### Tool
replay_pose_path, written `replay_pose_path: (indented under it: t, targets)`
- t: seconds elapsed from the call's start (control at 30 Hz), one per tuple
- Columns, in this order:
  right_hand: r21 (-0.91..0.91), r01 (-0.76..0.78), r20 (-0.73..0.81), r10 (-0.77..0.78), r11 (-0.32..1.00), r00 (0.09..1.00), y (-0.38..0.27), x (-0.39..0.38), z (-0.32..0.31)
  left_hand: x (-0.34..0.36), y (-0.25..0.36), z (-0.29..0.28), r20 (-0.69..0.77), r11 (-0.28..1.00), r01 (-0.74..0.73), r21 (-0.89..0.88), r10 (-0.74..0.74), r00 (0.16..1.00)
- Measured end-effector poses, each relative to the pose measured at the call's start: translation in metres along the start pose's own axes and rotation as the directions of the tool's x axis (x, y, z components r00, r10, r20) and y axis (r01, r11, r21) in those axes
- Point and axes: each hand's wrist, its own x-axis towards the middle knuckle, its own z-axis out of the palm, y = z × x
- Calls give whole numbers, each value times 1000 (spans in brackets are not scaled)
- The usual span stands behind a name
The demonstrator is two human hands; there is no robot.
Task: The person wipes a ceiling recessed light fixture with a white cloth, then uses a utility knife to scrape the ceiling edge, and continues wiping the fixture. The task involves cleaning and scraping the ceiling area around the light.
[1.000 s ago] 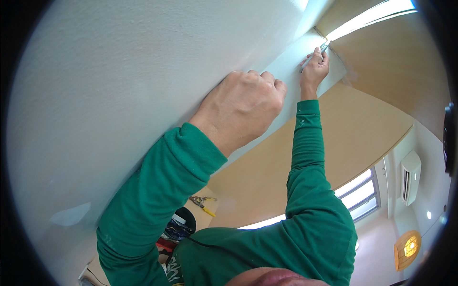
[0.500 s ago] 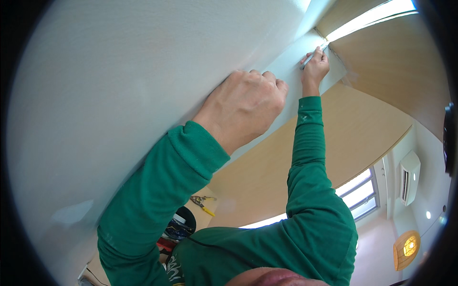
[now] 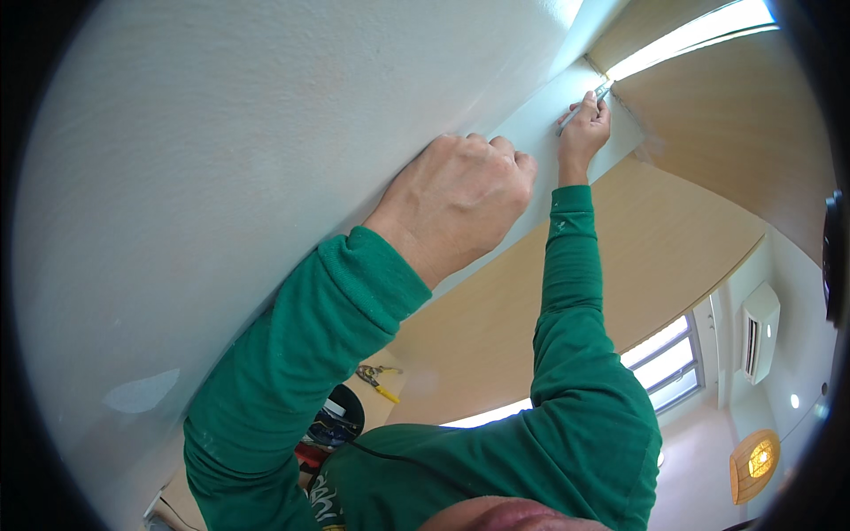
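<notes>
Left hand (image 3: 459,202), contents hidden, curls by white wall (image 3: 221,177); right hand (image 3: 585,134) grips slim tool (image 3: 567,123) beside wood panel (image 3: 735,106).

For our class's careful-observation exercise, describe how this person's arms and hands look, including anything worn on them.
Both arms are covered by long green cloth sleeves: the left sleeve is creased at the elbow, and the right sleeve has small pale specks near its cuff. The left hand and right hand are ungloved; no watch shows.
</notes>
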Motion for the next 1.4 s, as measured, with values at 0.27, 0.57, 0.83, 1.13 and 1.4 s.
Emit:
replay_pose_path:
  t: [0.27, 0.57, 0.83, 1.13, 1.4]
  targets:
    - [29, -41, 32, 40, 999, 999, 2, 4, -1, -1, 0, 3, -12, 1000, -5, 12, 5, 1000]
    - [25, -30, 9, 29, 999, 1000, -1, 6, 3, -1, 0, 4, -12, 1000, -8, 23, 8, 1000]
    - [24, 3, -10, -3, 1000, 1000, -1, 6, 5, -1, 0, 4, -32, 1000, -5, 10, 5, 999]
    - [135, -231, 124, 215, 963, 969, -5, 17, -7, -3, -1, 1, -34, 1000, -2, -16, 2, 999]
    - [-46, -194, 176, 199, 980, 964, -21, 11, -3, -1, -1, 0, -10, 1000, 7, -13, -7, 1000]
